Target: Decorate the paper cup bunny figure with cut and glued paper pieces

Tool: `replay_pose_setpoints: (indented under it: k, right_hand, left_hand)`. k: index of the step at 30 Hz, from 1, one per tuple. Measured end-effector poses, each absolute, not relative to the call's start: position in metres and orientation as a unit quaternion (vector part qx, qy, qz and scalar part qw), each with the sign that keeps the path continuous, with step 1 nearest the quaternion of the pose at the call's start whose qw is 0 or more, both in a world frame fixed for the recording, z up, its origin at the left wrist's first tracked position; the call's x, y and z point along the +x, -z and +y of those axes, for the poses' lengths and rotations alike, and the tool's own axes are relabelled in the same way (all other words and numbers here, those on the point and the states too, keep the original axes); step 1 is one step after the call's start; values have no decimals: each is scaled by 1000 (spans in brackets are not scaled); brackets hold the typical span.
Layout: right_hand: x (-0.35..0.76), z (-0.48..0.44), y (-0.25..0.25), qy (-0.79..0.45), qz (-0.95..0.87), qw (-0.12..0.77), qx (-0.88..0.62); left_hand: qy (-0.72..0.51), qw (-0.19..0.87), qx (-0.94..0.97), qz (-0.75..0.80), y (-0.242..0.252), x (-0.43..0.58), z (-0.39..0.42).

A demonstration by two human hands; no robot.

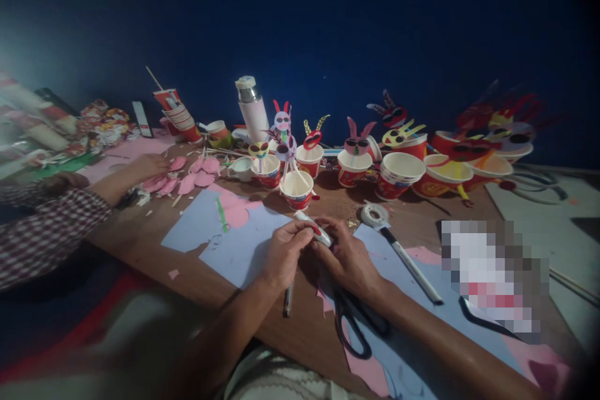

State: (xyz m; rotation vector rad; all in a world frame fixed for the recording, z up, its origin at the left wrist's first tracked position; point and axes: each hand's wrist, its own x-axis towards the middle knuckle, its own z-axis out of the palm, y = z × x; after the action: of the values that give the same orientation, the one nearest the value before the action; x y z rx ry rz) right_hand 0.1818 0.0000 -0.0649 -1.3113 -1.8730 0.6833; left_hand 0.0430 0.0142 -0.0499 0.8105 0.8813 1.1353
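Note:
My left hand (287,250) and my right hand (349,256) meet over the table's front half. Between their fingers they hold a small white tube (324,237), tilted, with a bit of red on it; its exact kind is unclear. Black-handled scissors (352,328) lie partly hidden below my right hand. Just under my left wrist a thin pen (287,301) rests on the wood. A white marker with a black cap (412,267) and a roll of white tape (375,215) are to the right. Blue paper sheets (244,247) spread on both sides.
Red paper cups (296,192) with masked paper faces on sticks line the back, before a dark blue wall. A flask (253,109) stands behind them. At left, another person's arm (126,178) reaches over pink paper petals (199,174). A pixelated patch covers something at right.

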Motion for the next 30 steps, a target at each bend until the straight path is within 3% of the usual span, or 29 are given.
replay_pose_setpoints:
  k: [6,20,30]
  right_hand:
    - [182,0,66,-292,-703,366,-535]
    - [183,3,66,-327,-710,368,-504]
    - [182,3,66,-625,-570,359,-394]
  left_hand:
    - [-559,646,363,373,48,39,14]
    - [-539,636,401,379,55,36,14]
    - [-569,658,368,329,52,39,12]
